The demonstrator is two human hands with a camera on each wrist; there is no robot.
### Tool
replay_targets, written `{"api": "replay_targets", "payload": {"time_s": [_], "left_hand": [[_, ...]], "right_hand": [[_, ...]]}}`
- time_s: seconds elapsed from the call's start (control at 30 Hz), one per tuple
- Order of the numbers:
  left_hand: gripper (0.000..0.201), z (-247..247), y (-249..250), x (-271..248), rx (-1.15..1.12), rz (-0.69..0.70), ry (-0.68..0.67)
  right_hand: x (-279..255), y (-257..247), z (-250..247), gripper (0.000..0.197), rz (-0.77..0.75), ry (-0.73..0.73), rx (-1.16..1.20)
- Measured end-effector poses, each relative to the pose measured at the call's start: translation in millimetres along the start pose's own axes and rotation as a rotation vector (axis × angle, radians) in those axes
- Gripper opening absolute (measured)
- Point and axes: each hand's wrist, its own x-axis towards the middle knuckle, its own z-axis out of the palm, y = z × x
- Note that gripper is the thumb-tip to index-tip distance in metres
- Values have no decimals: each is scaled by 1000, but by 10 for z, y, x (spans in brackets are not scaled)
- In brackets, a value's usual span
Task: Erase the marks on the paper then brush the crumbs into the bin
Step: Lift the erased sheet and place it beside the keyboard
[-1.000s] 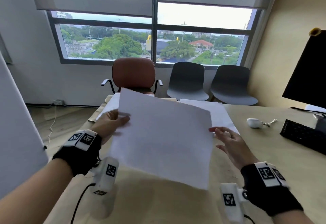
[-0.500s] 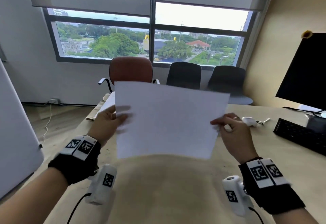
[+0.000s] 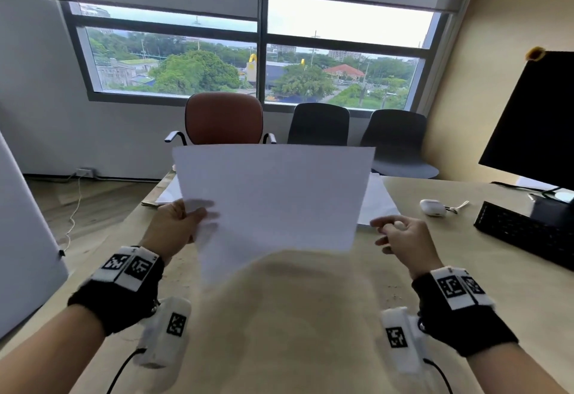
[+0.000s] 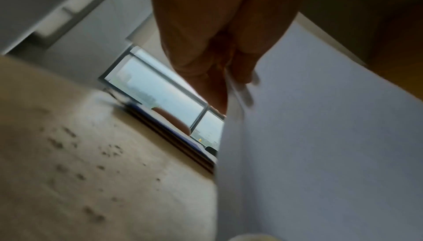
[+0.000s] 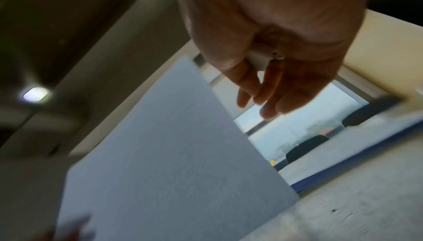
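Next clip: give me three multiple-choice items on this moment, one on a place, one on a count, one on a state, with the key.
1. Where is the keyboard?
A. the desk's right side
B. the floor
C. a chair

2. How many chairs stand by the window?
A. one
B. three
C. five

3. What holds the paper sheet?
A. both hands
B. the right hand alone
C. the left hand alone

Key: 1 A, it lies below the monitor; 2 B, one brown chair and two dark chairs; 3 C, the left hand pinches its edge while the right hand is clear of it.
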Motion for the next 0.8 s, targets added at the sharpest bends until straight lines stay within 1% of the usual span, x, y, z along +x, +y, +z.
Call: {"api": "replay_targets", "payload": {"time_s": [0.03,0.07,0.1,0.17,0.2,0.23,0.3,0.33,0.4,0.43,0.47,0.53,0.6,0.63,0.73,0.8], "left_hand": [[26,-49,5,23,-29,7,40],[25,-104,12,51,-52,12,74],[25,-160,20,80,-69,19,95],[25,-256,35,126,-109,29,109],[26,-288,40,138,-128,31,105],[26,-317,40,144,-144,28,96],[28,-343,14,144,-158,16,86],[30,-351,-3,142,-164,7,83],[38,-360,-42,153,-177,-23,73],[43,-361,-56,157,-186,-44,70],[44,-358,-66,163,-203,-61,71],[36,-354,-79,182,-235,-88,58],[36,-347,-100,216,-260,-107,50],[35,-344,-113,234,-271,-113,44],[30,-304,-120,251,-283,-128,42],[34,-278,-121,242,-264,-145,25]], "right_hand": [[24,-10,-42,28,115,-26,25],[44,-24,-85,23,214,-93,12],[59,-41,-129,25,302,-190,-38],[78,-48,-201,46,424,-396,-230],[97,-38,-225,51,457,-469,-318],[121,-14,-243,50,470,-519,-386],[184,58,-268,33,430,-620,-484],[211,85,-279,25,400,-679,-496],[254,118,-306,18,365,-795,-453],[262,111,-318,16,353,-838,-413],[269,100,-326,15,346,-863,-363],[313,94,-333,16,344,-843,-235],[390,116,-331,19,356,-772,-119],[429,130,-326,21,365,-733,-102],[552,180,-286,22,371,-597,-207],[644,229,-239,18,371,-470,-291]]}}
